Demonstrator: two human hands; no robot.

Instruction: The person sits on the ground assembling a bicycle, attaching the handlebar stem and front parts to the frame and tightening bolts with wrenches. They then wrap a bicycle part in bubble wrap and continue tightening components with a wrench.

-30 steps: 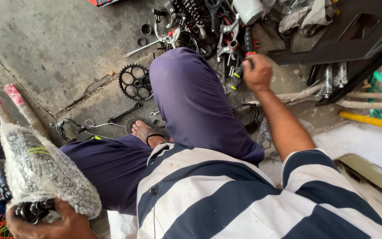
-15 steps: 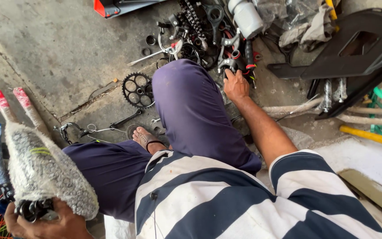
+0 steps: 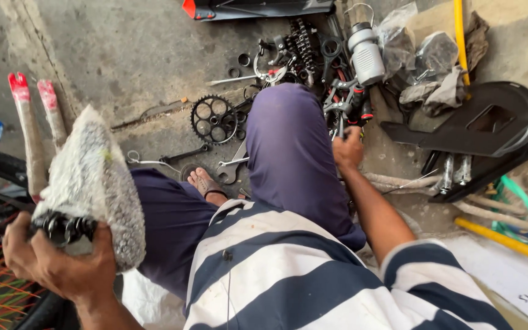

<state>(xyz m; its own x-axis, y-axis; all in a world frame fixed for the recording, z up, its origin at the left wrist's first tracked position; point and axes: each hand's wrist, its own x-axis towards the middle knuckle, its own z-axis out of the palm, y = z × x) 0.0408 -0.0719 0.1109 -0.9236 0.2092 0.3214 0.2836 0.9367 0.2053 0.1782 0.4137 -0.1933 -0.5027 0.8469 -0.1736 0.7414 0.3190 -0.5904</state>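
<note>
On cracked grey concrete, a seated person works among scattered bicycle parts.

Left hand grips a black ridged part under a bubble-wrapped bundle, at lower left. Right hand closes around a thin metal tool beside the raised knee; whether it pinches, I cannot tell. One black toothed chainring and two spanners lie near the bare foot; a black plastic guard sits right.

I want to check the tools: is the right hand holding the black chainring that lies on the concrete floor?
No, the chainring lies untouched left of the knee, while the right hand reaches into the tool pile.
</note>
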